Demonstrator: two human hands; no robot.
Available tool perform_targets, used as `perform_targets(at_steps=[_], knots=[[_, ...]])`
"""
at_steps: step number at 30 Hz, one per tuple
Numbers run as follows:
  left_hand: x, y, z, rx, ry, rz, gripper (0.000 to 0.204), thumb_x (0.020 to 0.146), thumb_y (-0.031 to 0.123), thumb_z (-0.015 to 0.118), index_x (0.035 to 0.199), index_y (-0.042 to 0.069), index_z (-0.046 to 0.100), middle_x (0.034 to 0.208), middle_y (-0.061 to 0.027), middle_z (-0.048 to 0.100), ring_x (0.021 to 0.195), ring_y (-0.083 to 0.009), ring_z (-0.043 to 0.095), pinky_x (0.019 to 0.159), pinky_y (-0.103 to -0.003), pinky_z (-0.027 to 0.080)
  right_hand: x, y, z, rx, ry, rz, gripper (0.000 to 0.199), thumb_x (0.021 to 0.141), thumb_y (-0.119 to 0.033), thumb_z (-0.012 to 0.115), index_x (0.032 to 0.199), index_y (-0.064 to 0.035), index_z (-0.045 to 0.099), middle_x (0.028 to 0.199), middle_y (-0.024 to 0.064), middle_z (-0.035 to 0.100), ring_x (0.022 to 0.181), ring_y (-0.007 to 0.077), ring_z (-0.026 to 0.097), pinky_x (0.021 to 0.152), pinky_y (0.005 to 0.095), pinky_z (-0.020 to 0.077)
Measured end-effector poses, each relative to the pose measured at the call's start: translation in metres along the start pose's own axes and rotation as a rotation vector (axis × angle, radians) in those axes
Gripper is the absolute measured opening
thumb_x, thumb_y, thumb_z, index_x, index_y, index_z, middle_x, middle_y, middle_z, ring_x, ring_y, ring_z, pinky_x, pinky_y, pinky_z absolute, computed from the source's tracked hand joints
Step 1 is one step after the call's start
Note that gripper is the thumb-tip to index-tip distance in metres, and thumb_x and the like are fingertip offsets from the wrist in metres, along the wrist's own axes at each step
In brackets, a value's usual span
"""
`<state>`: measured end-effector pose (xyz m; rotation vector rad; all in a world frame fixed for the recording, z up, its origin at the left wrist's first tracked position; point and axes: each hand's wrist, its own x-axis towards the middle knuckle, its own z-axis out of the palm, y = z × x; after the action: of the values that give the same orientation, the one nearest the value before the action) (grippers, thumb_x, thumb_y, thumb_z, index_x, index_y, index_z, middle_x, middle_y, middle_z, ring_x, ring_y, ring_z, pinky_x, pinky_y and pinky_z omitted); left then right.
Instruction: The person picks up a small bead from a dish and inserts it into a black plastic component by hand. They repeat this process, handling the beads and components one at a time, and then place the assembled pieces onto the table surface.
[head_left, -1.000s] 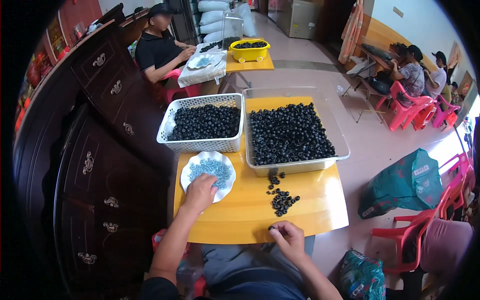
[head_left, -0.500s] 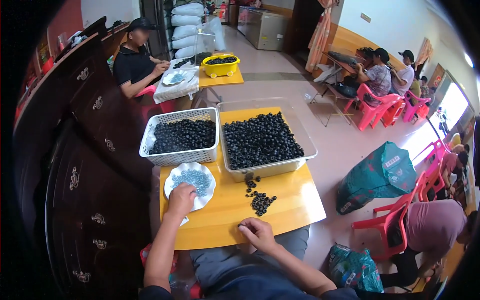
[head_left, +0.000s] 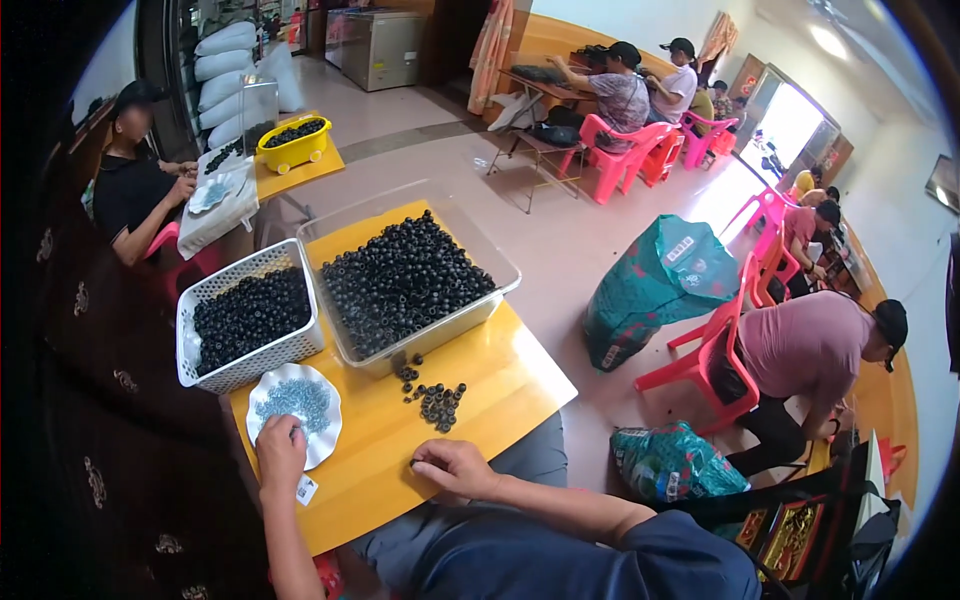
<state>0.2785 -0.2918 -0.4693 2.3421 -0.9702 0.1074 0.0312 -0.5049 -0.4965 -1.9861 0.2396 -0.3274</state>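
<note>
Both hands barely shifted since earlier: left hand (head_left: pixel 281 452) stays with fingertips curled into the white scalloped plate (head_left: pixel 272 385) of small silvery rings. Right hand (head_left: pixel 455 466) stays on the yellow wooden table (head_left: pixel 520 375), fingertips pinched on a small black bead (head_left: pixel 413 463), loose pile of black beads (head_left: pixel 438 400) at its 12 o'clock.

Daylight floods in from a bright doorway (head_left: pixel 790 125) at the upper right, blown out to white, with glare streaking the pale floor (head_left: pixel 560 240) nearby. The yellow tabletop (head_left: pixel 400 440) is evenly lit, with soft shadows. Fisheye bending curves straight edges, the corners vignette to black, and the left side stays dim.
</note>
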Motion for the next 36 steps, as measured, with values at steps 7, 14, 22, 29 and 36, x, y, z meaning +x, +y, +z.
perform_targets(at_steps=[7,14,22,29,36], knots=[[0.003,-0.001,0.000,-0.054,0.029,-0.010,0.014,0.080,-0.006,0.065,0.093,-0.001,0.069,0.093,-0.0197,0.067,0.085,-0.0402,0.065,0.075,-0.046,0.051,0.000,0.003,0.003,-0.005,0.028,-0.034,0.020,0.096,-0.025,0.068,0.102,-0.0057,0.065,0.087,0.0131,0.068,0.078,0.0293,0.068,0.071,0.0372,0.0542],[0.012,0.006,-0.002,-0.023,0.081,0.062,0.015,0.081,-0.006,0.064,0.095,-0.002,0.068,0.092,-0.0194,0.067,0.085,-0.0391,0.065,0.076,-0.045,0.051,-0.003,0.005,0.000,0.000,0.054,-0.088,0.019,0.096,-0.023,0.069,0.102,-0.0052,0.067,0.085,0.0124,0.068,0.077,0.0284,0.068,0.069,0.0359,0.0539],[0.004,-0.016,-0.002,0.074,0.043,-0.034,0.015,0.087,0.000,0.065,0.102,-0.001,0.069,0.096,-0.0197,0.070,0.093,-0.0390,0.068,0.082,-0.044,0.054,0.000,0.006,0.001,0.079,0.004,-0.086,0.017,0.094,-0.022,0.067,0.099,-0.0060,0.068,0.091,0.0153,0.068,0.084,0.0329,0.068,0.074,0.0404,0.0545],[0.018,0.057,-0.009,-0.197,0.061,-0.009,0.012,0.086,-0.004,0.068,0.098,-0.003,0.070,0.086,-0.0113,0.069,0.072,-0.0189,0.067,0.064,-0.028,0.052,0.003,0.006,-0.016,0.114,-0.035,0.004,0.014,0.094,-0.015,0.069,0.101,-0.0033,0.068,0.087,0.0141,0.068,0.078,0.0282,0.068,0.071,0.0366,0.0535],[-0.005,0.103,0.014,-0.271,-0.090,0.059,0.012,0.086,-0.004,0.069,0.099,-0.002,0.070,0.087,-0.0109,0.069,0.071,-0.0191,0.067,0.063,-0.029,0.052,0.016,-0.015,-0.036,-0.250,0.188,-0.314,0.017,0.088,-0.006,0.069,0.103,-0.0024,0.063,0.116,0.0179,0.065,0.111,0.0388,0.061,0.097,0.0451,0.0479]])
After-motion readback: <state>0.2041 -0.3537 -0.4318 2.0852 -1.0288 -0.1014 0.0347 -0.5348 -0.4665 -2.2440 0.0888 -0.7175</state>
